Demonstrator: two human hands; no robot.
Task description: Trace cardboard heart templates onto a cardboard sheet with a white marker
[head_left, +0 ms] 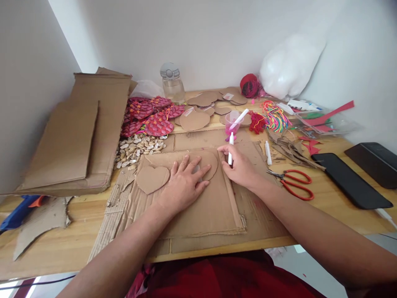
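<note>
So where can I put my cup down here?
Bare table lies near the front edge, between the scrap and the big cardboard, and in front of the scissors. The back by the threads is crowded.

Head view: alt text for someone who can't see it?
The left hand presses a cardboard shape on a cardboard sheet; the right hand holds a white pen at its edge. A heart cutout lies left, scissors right.

No legible text, label, brand, number or sign on the cardboard [201,207], marker [230,151], water bottle [172,87] or scissors [281,179]
</note>
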